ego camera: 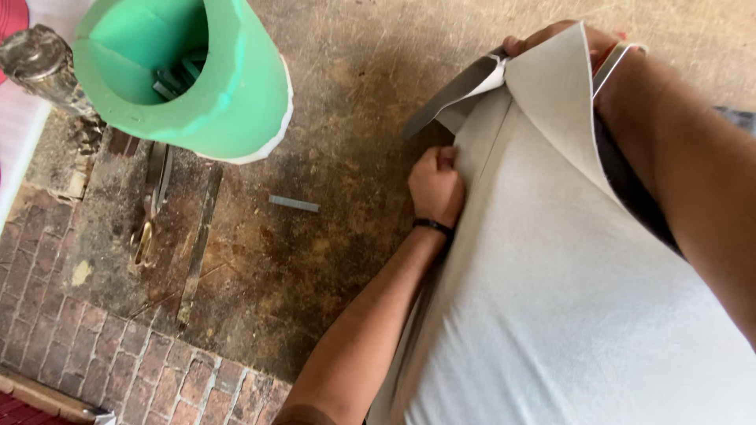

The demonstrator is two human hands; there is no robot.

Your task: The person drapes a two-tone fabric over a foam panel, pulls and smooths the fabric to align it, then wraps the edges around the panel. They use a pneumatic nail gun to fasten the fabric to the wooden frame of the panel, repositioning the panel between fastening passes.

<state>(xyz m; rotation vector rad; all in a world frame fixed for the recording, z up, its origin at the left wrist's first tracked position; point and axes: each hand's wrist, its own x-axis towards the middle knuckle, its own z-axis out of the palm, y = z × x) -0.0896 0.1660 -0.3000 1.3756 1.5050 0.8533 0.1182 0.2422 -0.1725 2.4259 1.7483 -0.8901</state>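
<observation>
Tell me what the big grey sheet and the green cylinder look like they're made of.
Grey sheet: probably felt or thin synthetic leather, matte, bending softly where the right hand lifts its corner. Green cylinder: looks like foam, thick matte wall with rough-cut edges.

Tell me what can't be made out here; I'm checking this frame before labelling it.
Head view:
- Right hand: mostly hidden behind the folded grey sheet.
- Knife blade: its handle is hidden by the sheet.
- Green foam tube: cut off by the top edge.
- Left hand: fingertips curled under.
</observation>
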